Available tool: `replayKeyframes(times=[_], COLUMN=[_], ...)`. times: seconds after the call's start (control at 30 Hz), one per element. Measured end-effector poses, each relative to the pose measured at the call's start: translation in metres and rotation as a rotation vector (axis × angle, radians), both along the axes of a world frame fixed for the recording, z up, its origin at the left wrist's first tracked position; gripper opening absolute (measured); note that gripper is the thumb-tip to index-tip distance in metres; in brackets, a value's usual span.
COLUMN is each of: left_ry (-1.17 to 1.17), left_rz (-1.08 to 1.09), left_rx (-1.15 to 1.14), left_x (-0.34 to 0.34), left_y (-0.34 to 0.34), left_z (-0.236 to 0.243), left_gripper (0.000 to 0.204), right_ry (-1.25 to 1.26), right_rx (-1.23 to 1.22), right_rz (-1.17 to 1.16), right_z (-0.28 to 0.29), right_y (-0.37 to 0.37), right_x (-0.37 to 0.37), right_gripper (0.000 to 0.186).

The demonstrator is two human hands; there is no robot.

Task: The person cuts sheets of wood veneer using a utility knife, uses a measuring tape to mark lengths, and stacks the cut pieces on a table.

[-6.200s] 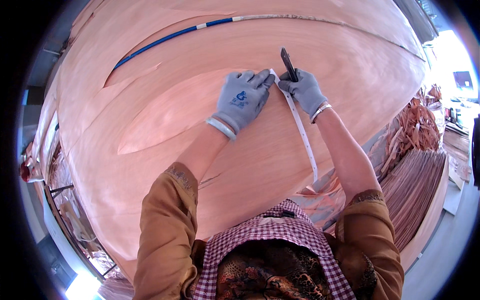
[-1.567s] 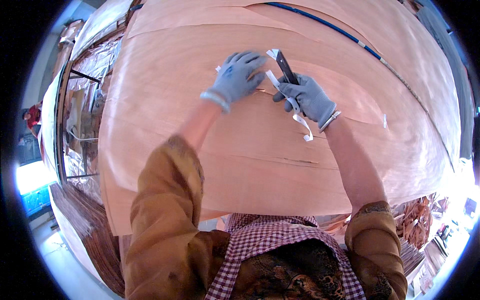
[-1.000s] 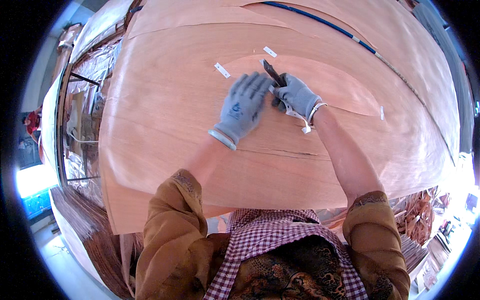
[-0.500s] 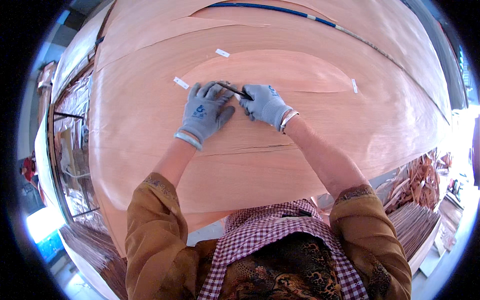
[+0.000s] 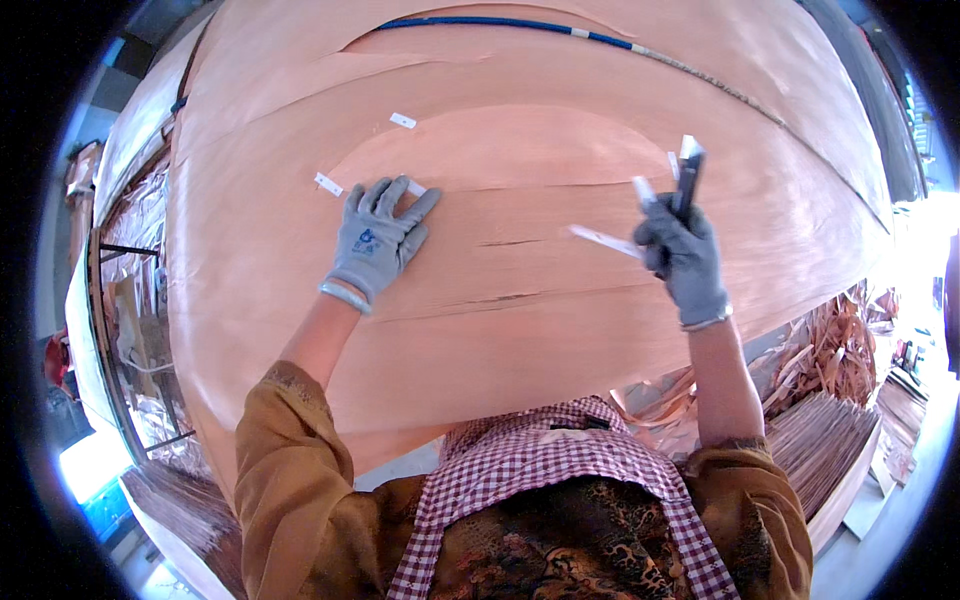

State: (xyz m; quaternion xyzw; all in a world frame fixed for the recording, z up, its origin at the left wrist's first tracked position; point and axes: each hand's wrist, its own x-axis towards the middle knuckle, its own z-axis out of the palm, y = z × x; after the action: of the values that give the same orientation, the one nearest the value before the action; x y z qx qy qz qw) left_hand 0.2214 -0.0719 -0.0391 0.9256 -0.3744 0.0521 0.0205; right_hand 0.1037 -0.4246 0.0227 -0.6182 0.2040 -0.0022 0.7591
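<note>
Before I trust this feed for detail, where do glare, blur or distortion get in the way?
Head view: glare washes out parts of the far right edge and lower left; head view: the right hand, its black tool and the white tape strip look motion-smeared, while the left hand is fairly crisp; head view: the fisheye bows the edges of the wood sheet.

We rest our grey-gloved left hand (image 5: 375,245) palm down, fingers spread, toward the left edge of the pinkish wood-veneer sheet (image 5: 500,270); our grey-gloved right hand (image 5: 685,255), fingers curled, is nearer the right edge.
</note>
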Motion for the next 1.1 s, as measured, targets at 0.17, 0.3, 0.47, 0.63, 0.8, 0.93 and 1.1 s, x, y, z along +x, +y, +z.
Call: replayKeyframes(times=[0.17,0.3,0.47,0.63,0.8,0.93,1.1], left_ry=[0.004,0.004,-0.032,0.059,0.068,0.097,0.085], left_rz=[-0.035,-0.114,-0.171,-0.182,-0.175,-0.171,-0.168], left_rx=[-0.100,-0.281,-0.446,-0.188,-0.074,-0.068,-0.400], left_x=[0.000,0.022,0.054,0.072,0.076,0.080,0.066], left_y=[-0.029,-0.094,-0.188,-0.220,-0.226,-0.222,-0.201], left_z=[0.009,0.002,-0.014,-0.018,-0.014,-0.018,-0.023], left_gripper=[0.043,0.043,0.041,0.044,0.044,0.043,0.048], right_ry=[0.117,0.058,0.232,0.346,0.225,0.131,0.231], right_rx=[-0.325,-0.316,-0.582,-0.690,-0.590,-0.182,-0.290], right_rz=[0.163,0.337,0.352,0.389,0.465,0.463,0.488], right_z=[0.027,-0.003,-0.048,-0.047,-0.044,-0.016,-0.026], right_y=[-0.047,-0.055,-0.050,-0.050,-0.050,-0.030,-0.033], right_x=[0.033,0.109,0.166,0.161,0.136,0.093,0.079], right_gripper=[0.024,0.022,0.016,0.023,0.027,0.019,0.019])
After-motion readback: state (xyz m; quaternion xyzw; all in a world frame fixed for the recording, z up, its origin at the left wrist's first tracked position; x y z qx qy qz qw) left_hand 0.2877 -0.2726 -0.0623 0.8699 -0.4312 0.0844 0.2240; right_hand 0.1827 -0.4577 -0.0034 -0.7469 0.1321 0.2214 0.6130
